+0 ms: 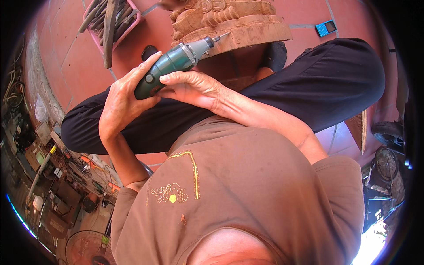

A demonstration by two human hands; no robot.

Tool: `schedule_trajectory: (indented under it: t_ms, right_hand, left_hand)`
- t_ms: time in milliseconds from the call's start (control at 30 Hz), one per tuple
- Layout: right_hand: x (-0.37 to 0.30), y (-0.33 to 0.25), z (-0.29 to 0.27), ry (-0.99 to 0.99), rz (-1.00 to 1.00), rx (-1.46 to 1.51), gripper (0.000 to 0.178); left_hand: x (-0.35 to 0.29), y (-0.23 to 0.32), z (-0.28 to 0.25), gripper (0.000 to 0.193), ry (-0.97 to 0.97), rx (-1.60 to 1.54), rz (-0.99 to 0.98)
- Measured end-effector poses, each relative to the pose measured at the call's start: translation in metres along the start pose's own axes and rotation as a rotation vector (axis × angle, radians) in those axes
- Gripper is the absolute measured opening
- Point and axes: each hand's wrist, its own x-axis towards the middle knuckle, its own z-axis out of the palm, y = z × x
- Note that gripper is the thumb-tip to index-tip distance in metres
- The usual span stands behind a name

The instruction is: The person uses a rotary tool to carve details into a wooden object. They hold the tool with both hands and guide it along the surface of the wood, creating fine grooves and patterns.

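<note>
A dark green rotary tool (168, 68) with a grey collar lies slanted across both my hands. Its thin bit points up and right, over the lower rim of a carved brown wooden piece (229, 34); I cannot tell whether the two touch. My left hand (118, 104) wraps round the tool's rear end, index finger along its upper side. From the right, my right hand (196, 90) grips the body, thumb resting near a round button and the other fingers partly hidden underneath. Both forearms lie over my crossed, dark-trousered legs.
At the upper left stands a pink basket (138, 17) full of long, dark-handled tools. A light-blue keypad phone (326, 28) lies on the red tiles at the upper right. Cables and clutter line the left side, with a fan (86, 247) below. A wheel (386, 163) is at far right.
</note>
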Motion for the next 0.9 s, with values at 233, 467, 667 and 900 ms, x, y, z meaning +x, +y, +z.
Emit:
schedule_trajectory:
  t_ms: [233, 467, 667, 900]
  right_hand:
    - [-0.0038, 0.0020, 0.0014, 0.001, 0.010, 0.020, 0.044]
    - [-0.0089, 0.0050, 0.0030, 0.008, 0.005, 0.014, 0.045]
    - [-0.0074, 0.0027, 0.0032, -0.004, 0.004, 0.011, 0.045]
    - [-0.0025, 0.0002, 0.0024, -0.002, -0.003, 0.007, 0.044]
  left_hand:
    - [-0.0009, 0.0003, -0.0015, 0.091, -0.028, 0.008, -0.006]
    - [-0.0025, 0.0021, -0.0018, 0.090, -0.062, -0.009, -0.008]
    - [-0.0038, 0.0008, -0.0007, 0.091, -0.038, 0.001, -0.005]
    - [-0.0030, 0.0005, 0.0009, 0.093, -0.006, 0.010, -0.002]
